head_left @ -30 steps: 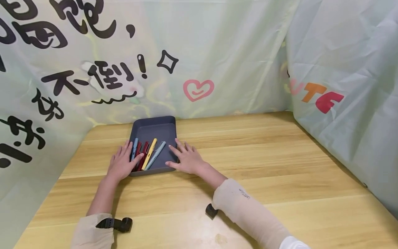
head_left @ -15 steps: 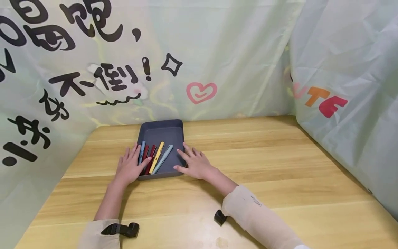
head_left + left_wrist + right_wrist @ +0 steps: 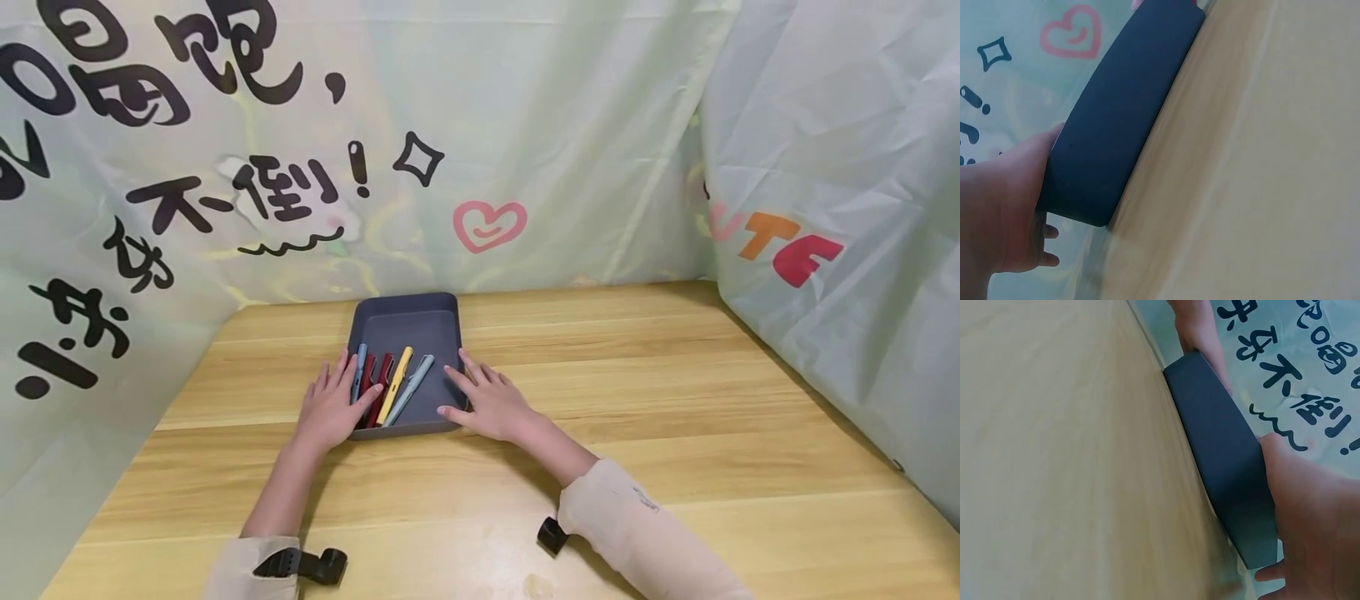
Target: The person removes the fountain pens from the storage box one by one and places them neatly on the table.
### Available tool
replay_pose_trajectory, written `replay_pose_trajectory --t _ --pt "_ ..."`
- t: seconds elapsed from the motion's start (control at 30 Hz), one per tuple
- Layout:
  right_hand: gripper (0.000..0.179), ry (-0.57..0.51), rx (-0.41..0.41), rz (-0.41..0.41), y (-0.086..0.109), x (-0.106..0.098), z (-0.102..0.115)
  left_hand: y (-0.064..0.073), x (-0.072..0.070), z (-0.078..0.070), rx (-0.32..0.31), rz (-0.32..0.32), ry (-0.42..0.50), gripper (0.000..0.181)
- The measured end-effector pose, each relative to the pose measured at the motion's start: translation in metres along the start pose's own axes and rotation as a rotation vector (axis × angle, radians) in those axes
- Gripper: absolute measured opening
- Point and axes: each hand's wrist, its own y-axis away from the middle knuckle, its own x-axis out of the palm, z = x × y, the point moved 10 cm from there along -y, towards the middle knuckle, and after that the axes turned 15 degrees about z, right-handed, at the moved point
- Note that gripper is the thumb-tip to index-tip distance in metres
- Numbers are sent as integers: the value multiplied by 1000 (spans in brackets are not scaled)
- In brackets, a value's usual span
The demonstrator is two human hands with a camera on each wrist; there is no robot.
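Over there the left hand (image 3: 332, 410) is gripping the tray (image 3: 408, 329) at eight o'clock, the right hand (image 3: 495, 405) at four; five pens (image 3: 395, 386) are lying inside.

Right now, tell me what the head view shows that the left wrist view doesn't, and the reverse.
Only the head view: five pens in the dark tray and the orange T on the cloth.

Only the left wrist view: the tray's near outer wall broadside.

Both: the tray, the left hand, the pink heart, the wooden table, and the right hand, though barely in the wrist view.
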Motion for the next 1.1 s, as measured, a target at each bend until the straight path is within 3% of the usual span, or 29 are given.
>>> replay_pose_trajectory --t 1.1 --pt "74 -34 -1 -29 30 2 -22 2 15 -30 -6 -3 5 74"
